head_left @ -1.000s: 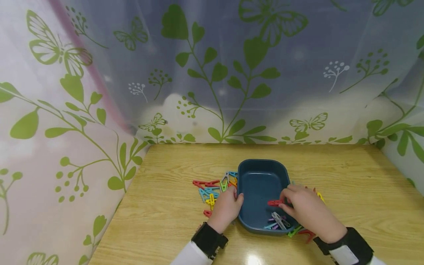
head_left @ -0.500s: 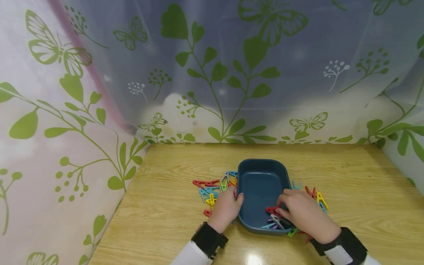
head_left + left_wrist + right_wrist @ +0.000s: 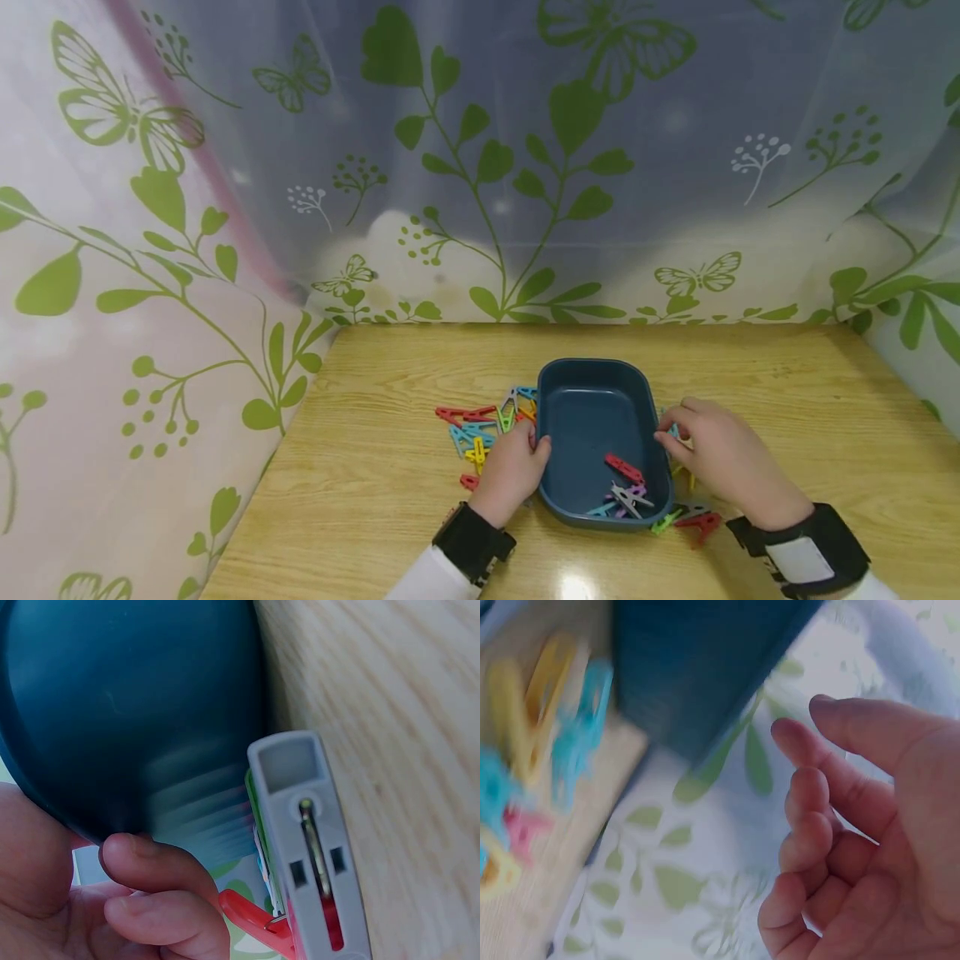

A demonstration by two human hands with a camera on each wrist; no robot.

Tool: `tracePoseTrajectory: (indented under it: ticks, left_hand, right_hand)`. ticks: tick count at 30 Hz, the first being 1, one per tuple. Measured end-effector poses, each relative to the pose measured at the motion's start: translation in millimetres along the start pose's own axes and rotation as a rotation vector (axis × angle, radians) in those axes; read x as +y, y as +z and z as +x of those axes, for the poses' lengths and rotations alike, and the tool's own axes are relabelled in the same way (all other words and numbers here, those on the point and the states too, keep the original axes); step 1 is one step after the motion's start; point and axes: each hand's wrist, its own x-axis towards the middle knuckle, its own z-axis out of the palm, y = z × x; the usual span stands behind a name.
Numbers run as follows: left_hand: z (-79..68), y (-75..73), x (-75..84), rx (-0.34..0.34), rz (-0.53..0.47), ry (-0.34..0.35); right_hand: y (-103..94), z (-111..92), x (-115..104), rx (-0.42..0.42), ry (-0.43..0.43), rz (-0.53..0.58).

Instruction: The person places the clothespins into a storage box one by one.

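A dark blue plastic tub (image 3: 592,421) stands on the table, with a red clothespin (image 3: 624,468), a grey clothespin (image 3: 630,500) and a few purple and light blue ones at its near end. My left hand (image 3: 512,471) grips the tub's left rim, thumb over the edge and fingers bent against the outer wall. My right hand (image 3: 723,454) hovers just past the right rim, above more clothespins that it partly covers. In the right wrist view its fingers are loosely bent, thumb and forefinger apart, holding nothing. Yellow (image 3: 547,682) and blue clothespins (image 3: 592,697) lie below.
Left of the tub lies a pile of mixed clothespins, a yellow one (image 3: 478,452) among them. A grey clothespin (image 3: 289,772) is close to my left fingers. By the tub's near right corner are a green (image 3: 666,522) and a red clothespin (image 3: 701,527). A patterned curtain (image 3: 450,208) hangs behind the table.
The right hand has released the red clothespin inside the tub and moved right, out over the rim. The left hand keeps its grip on the tub.
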Motion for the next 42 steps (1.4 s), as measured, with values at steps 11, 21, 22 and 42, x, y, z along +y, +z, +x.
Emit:
tracePoseTrajectory:
  ticks: [11,21,22,42]
  left_hand:
    - [0.2,0.6,-1.1,0.005,0.008,0.004]
    - [0.7,0.6,0.0,0.005,0.015,0.005]
    - [0.7,0.6,-0.1,0.005,0.015,0.005]
    - [0.2,0.5,0.1,0.004,0.001,0.002]
  right_hand:
    - [-8.6,-8.2,66.9,-0.092,0.229,0.041]
    - [-1.6,-12.4,92.2,-0.312,0.331,0.020]
    - [-0.6,-13.2,94.4,-0.347,0.343,0.024]
    - [3.4,-16.0,94.4,-0.523,0.396,0.072]
